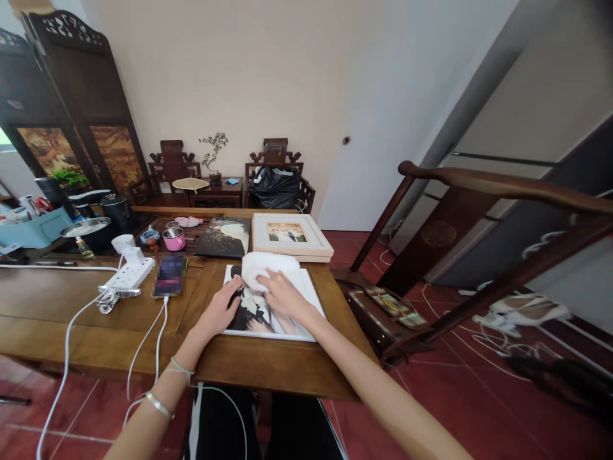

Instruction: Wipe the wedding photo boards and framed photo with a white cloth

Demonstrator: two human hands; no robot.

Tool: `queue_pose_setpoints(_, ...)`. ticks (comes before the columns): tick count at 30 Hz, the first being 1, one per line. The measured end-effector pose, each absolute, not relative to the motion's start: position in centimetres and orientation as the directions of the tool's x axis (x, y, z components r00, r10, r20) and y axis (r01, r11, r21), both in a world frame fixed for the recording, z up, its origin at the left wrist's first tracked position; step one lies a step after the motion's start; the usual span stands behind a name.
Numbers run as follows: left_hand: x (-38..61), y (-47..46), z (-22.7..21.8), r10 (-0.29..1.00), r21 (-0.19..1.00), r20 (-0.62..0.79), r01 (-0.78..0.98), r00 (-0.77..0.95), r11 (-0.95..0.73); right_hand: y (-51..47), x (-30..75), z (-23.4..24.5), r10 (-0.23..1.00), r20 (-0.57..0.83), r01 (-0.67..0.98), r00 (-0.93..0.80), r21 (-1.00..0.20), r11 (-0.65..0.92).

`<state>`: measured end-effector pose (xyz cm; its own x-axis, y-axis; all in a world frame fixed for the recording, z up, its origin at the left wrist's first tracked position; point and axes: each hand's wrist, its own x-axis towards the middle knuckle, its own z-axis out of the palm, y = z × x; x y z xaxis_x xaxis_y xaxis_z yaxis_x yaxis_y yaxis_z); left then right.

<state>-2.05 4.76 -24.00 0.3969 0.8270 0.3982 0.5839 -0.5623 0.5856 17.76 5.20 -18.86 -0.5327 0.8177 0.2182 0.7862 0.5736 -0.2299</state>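
A large glossy photo print (292, 319) lies flat near the front edge of the wooden table (57, 319). My left hand (221, 308) rests flat on the print's left edge, fingers stretched out. My right hand (282, 294) presses a white cloth (268, 267) onto the upper part of the print, fingers curled over the cloth's near edge.
Behind the print lie a white framed photo (290, 235) and a dark print (225, 237). To the left are a phone (169, 276) on a cable, a white power strip (128, 273), a pink pot (174, 239) and kettles. A wooden chair (479, 223) stands to the right.
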Motion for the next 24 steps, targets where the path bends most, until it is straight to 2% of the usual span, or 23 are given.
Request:
queue_pose_setpoints(5, -2.0, 4.6, -23.8, 0.835, 0.582, 0.385, 0.599, 0.393, -0.55, -0.4, 18.7, -19.7, 0.79, 0.208, 0.758, -0.577, -0.226, 0.612)
queue_pose_setpoints(12, -1.9, 4.3, -23.5, 0.839, 0.601, 0.386, 0.586, 0.383, -0.544, -7.6, 20.5, -19.2, 0.752, 0.144, 0.684, -0.643, -0.332, 0.649)
queue_pose_setpoints(24, -2.0, 4.3, -23.3, 0.853, 0.641, 0.396, 0.562, 0.341, -0.523, 1.5, 19.5, -19.3, 0.903, 0.201, 0.839, -0.378, -0.337, 0.427)
